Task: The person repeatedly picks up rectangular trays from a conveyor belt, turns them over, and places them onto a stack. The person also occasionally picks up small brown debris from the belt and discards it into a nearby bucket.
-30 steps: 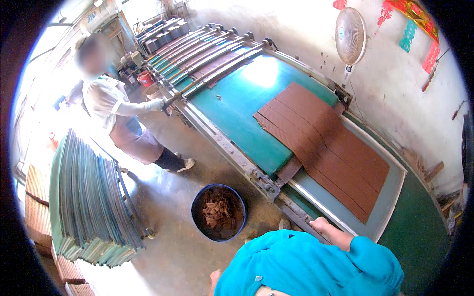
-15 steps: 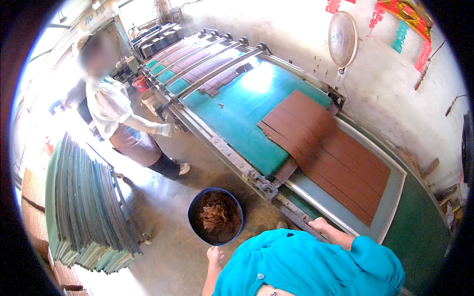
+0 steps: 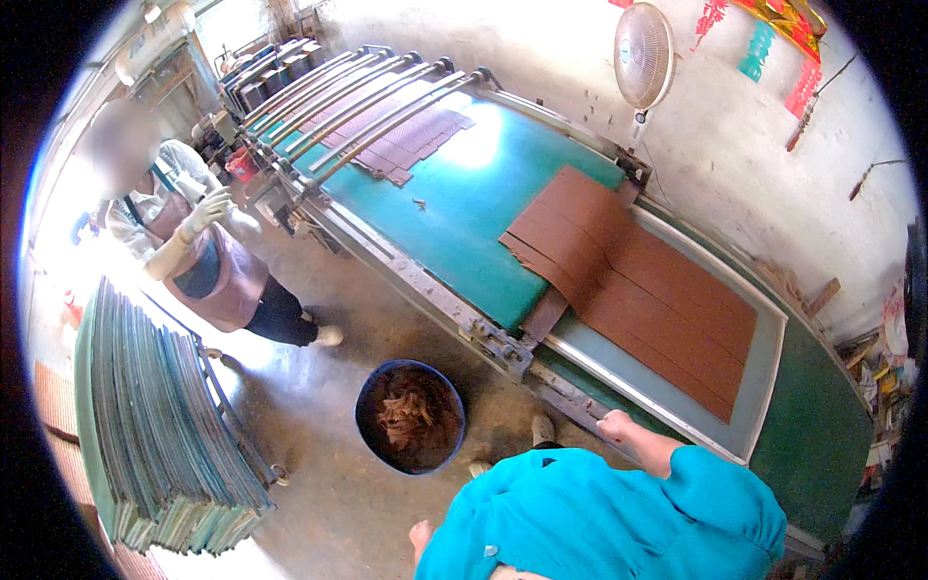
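My right hand (image 3: pixel 616 426) is closed beside the machine's near metal rail (image 3: pixel 580 407), with nothing visible in it. Low in the picture, my left hand (image 3: pixel 420 534) is curled closed by my teal shirt and holds nothing I can see. Ahead on the right, a scored brown sheet (image 3: pixel 667 304) drapes from the green conveyor belt (image 3: pixel 416 232) onto a flat grey panel with a pale frame (image 3: pixel 764 387). Its strips lie side by side, with a raised fold where belt and panel meet. Neither hand touches the sheet.
A blue-rimmed tub (image 3: pixel 364 425) of brown scraps stands on the floor. At left leans a stack of framed panels (image 3: pixel 174 425). A co-worker (image 3: pixel 208 251) in gloves and apron stands beyond it. A fan (image 3: pixel 645 58) is by the wall; metal bars (image 3: pixel 387 126) cross the far belt.
The view has shifted slightly. The co-worker has turned and raised the gloved hands to chest height. My left hand has dropped lower, partly behind my shirt. The brown sheet lies much as before.
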Available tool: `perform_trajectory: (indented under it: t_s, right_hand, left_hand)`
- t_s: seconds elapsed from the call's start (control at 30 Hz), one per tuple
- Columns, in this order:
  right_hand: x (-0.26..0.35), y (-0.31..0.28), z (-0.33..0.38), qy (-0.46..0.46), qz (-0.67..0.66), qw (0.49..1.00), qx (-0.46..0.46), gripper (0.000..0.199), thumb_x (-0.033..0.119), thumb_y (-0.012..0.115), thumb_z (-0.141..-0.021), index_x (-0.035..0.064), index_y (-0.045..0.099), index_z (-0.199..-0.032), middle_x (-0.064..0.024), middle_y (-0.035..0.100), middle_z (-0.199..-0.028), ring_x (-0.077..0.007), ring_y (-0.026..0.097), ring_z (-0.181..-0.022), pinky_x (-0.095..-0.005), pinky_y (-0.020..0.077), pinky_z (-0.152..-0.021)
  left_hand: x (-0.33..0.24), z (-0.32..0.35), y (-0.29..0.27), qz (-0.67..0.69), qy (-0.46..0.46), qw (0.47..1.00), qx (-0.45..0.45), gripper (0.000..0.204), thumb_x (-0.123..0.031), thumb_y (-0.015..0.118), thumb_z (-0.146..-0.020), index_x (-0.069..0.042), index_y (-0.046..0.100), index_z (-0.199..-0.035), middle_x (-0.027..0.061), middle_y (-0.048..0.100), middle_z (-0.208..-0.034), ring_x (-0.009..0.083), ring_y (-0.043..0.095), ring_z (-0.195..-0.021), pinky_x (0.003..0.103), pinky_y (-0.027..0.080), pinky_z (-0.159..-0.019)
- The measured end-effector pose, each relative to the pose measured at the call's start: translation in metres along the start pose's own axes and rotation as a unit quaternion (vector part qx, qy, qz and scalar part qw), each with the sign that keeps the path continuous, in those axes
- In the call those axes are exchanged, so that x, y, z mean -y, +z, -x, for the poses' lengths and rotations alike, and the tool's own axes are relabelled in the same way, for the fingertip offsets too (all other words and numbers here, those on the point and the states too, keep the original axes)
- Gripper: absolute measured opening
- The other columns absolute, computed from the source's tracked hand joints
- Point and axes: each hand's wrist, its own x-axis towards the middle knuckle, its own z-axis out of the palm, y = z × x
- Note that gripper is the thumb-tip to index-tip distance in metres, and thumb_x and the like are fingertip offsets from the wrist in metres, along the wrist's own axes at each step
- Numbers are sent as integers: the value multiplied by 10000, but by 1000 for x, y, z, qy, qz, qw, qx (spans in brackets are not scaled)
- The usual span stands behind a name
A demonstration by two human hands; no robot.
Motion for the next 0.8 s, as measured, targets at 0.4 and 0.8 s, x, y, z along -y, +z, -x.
perform_trajectory:
  t_s: [0.4, 0.8]
  right_hand:
    - [47, 21, 51, -16, 42, 994, -103, 300, 243, 556, -715, 54, 637, -933, -177, 619, -962, -309, 585, -917, -390, 458, -800]
    - [217, -85, -61, -299, -88, 889, -334, 225, 270, 549, -769, 73, 648, -815, -138, 626, -811, -306, 597, -762, -389, 469, -682]
  left_hand:
    - [28, -13, 87, 55, 64, 994, -63, 171, -185, 543, -741, -16, 570, -741, 144, 582, -726, 286, 589, -759, 412, 464, -630]
    - [-88, -99, -264, 747, -170, 643, -30, 380, -195, 402, -913, -12, 363, -1245, 169, 542, -1087, 280, 585, -913, 367, 503, -719]
